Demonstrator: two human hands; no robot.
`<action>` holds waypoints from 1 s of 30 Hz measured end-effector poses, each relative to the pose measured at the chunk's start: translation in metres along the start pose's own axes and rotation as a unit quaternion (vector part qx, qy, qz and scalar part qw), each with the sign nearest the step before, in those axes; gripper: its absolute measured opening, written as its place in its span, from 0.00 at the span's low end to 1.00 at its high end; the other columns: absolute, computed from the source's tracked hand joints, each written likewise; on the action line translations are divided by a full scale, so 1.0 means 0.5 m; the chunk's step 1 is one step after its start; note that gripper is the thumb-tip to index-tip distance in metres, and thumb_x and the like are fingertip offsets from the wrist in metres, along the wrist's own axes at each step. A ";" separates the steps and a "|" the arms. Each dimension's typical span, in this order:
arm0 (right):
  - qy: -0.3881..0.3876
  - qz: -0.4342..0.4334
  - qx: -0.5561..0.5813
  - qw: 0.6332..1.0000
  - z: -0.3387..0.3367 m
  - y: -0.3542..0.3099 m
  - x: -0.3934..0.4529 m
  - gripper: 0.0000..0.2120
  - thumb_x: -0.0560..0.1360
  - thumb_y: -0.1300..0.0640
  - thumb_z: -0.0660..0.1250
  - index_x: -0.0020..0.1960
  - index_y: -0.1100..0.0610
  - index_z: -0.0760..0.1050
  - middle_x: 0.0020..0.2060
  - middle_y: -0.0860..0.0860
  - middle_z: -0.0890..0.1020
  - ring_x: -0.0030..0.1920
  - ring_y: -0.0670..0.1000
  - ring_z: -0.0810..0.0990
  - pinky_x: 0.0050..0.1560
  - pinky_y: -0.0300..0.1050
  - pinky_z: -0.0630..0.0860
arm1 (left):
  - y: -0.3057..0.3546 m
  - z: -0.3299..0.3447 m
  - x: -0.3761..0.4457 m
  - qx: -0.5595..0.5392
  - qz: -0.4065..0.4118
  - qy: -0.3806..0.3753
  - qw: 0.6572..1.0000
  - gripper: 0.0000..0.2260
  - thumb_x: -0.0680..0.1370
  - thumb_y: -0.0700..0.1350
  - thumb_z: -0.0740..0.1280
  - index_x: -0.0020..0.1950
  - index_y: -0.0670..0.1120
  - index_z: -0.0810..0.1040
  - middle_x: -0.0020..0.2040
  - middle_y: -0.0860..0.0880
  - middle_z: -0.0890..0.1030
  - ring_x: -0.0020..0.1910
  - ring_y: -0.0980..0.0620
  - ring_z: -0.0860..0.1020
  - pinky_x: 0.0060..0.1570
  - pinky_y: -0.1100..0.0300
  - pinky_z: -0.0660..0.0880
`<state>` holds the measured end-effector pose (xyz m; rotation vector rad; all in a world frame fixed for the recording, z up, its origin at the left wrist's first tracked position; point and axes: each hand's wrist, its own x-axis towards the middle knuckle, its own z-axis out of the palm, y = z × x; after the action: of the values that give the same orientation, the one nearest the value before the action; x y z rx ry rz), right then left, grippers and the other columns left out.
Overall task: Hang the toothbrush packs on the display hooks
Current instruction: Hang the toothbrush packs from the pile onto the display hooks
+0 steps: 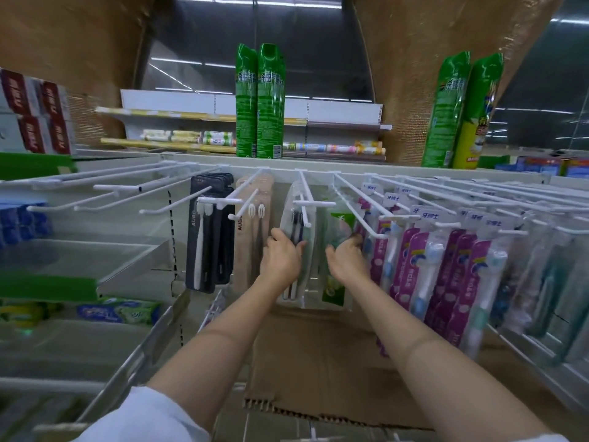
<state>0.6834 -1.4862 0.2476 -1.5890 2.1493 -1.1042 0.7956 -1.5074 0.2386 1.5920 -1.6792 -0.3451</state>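
A clear toothbrush pack (298,218) with dark brushes hangs on a white display hook (306,199) at the middle of the rack. My left hand (280,256) holds this pack's lower part, fingers round its left edge. My right hand (345,258) reaches to the neighbouring green-printed pack (334,282), fingers loosely curled; its grip is unclear. Black packs (207,237) and beige packs (255,218) hang to the left. Purple packs (446,269) fill the hooks at right.
Several bare white hooks (127,193) stick out at the left. Green spray cans (259,100) stand on the top shelf, more at right (462,113). A cardboard sheet (318,362) lies below my arms. Toothpaste boxes (118,311) sit on the lower left shelf.
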 end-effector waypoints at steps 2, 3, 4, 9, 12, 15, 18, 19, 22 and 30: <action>-0.006 0.001 0.012 1.000 0.001 0.007 -0.007 0.30 0.80 0.49 0.56 0.73 0.66 0.51 0.67 0.63 0.70 0.65 0.63 0.71 0.62 0.55 0.69 | 0.000 -0.003 -0.003 0.004 -0.001 -0.007 1.000 0.22 0.79 0.54 0.59 0.62 0.38 0.61 0.64 0.35 0.69 0.61 0.36 0.71 0.56 0.45 0.70; -0.009 0.003 0.014 1.000 -0.001 0.008 -0.011 0.33 0.80 0.48 0.57 0.74 0.67 0.49 0.68 0.63 0.69 0.66 0.63 0.70 0.63 0.56 0.68 | 0.000 -0.006 -0.004 0.003 -0.004 -0.012 1.000 0.23 0.79 0.54 0.60 0.62 0.38 0.60 0.64 0.35 0.69 0.62 0.36 0.71 0.57 0.45 0.70; -0.012 0.006 0.010 1.000 -0.006 0.010 -0.018 0.36 0.79 0.46 0.58 0.75 0.67 0.47 0.69 0.63 0.67 0.67 0.63 0.69 0.65 0.57 0.67 | 0.003 -0.011 -0.010 0.005 -0.007 -0.014 1.000 0.24 0.79 0.55 0.60 0.63 0.38 0.60 0.65 0.35 0.68 0.63 0.36 0.70 0.58 0.45 0.69; -0.026 -0.021 -0.006 0.999 -0.042 0.022 -0.072 0.41 0.78 0.46 0.60 0.76 0.66 0.39 0.74 0.62 0.55 0.72 0.63 0.61 0.68 0.57 0.64 | 0.017 -0.032 -0.078 0.146 0.023 0.061 0.987 0.28 0.77 0.54 0.63 0.67 0.37 0.59 0.65 0.38 0.65 0.64 0.38 0.67 0.60 0.45 0.68; -0.057 -0.061 -0.011 0.996 -0.065 0.039 -0.123 0.38 0.79 0.48 0.60 0.75 0.66 0.42 0.73 0.63 0.56 0.71 0.62 0.62 0.68 0.55 0.64 | 0.024 -0.042 -0.145 0.242 0.075 0.089 0.963 0.22 0.77 0.49 0.62 0.66 0.41 0.61 0.62 0.40 0.66 0.61 0.40 0.68 0.56 0.47 0.68; -0.089 -0.102 -0.004 0.991 -0.097 0.053 -0.180 0.32 0.80 0.52 0.59 0.74 0.65 0.48 0.71 0.64 0.57 0.70 0.62 0.63 0.67 0.52 0.64 | 0.049 -0.059 -0.213 0.308 0.095 0.069 0.944 0.17 0.76 0.47 0.59 0.63 0.43 0.64 0.61 0.41 0.67 0.59 0.41 0.68 0.55 0.48 0.67; -0.107 -0.142 -0.016 0.984 -0.135 0.068 -0.236 0.31 0.80 0.54 0.59 0.76 0.62 0.48 0.73 0.62 0.55 0.72 0.61 0.61 0.68 0.50 0.63 | 0.080 -0.072 -0.284 0.366 0.077 0.017 0.927 0.22 0.76 0.49 0.61 0.67 0.44 0.62 0.65 0.41 0.64 0.63 0.41 0.66 0.59 0.48 0.66; -0.110 -0.156 -0.015 0.981 -0.149 0.080 -0.255 0.30 0.80 0.55 0.59 0.75 0.61 0.49 0.73 0.61 0.56 0.71 0.60 0.63 0.67 0.49 0.63 | 0.090 -0.074 -0.312 0.379 0.075 0.008 0.923 0.23 0.76 0.49 0.61 0.68 0.44 0.61 0.66 0.40 0.64 0.64 0.40 0.65 0.59 0.47 0.66; -0.123 -0.187 -0.022 0.974 -0.189 0.122 -0.307 0.26 0.80 0.55 0.59 0.73 0.61 0.55 0.70 0.60 0.64 0.68 0.59 0.66 0.64 0.48 0.66 | 0.119 -0.073 -0.386 0.364 0.094 -0.005 0.927 0.22 0.76 0.47 0.61 0.68 0.43 0.61 0.65 0.39 0.64 0.64 0.39 0.65 0.60 0.46 0.66; -0.088 -0.162 -0.136 0.973 -0.311 0.249 -0.350 0.18 0.79 0.54 0.57 0.66 0.61 0.62 0.61 0.60 0.74 0.59 0.61 0.75 0.50 0.50 0.70 | 0.204 -0.051 -0.489 0.329 0.130 -0.032 0.935 0.20 0.76 0.48 0.62 0.65 0.41 0.65 0.63 0.39 0.69 0.63 0.39 0.69 0.58 0.47 0.69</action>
<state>0.5678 -1.2484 0.2267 -2.1321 2.0405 -0.7309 0.7177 -1.2531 0.2390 1.7865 -2.1669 0.3491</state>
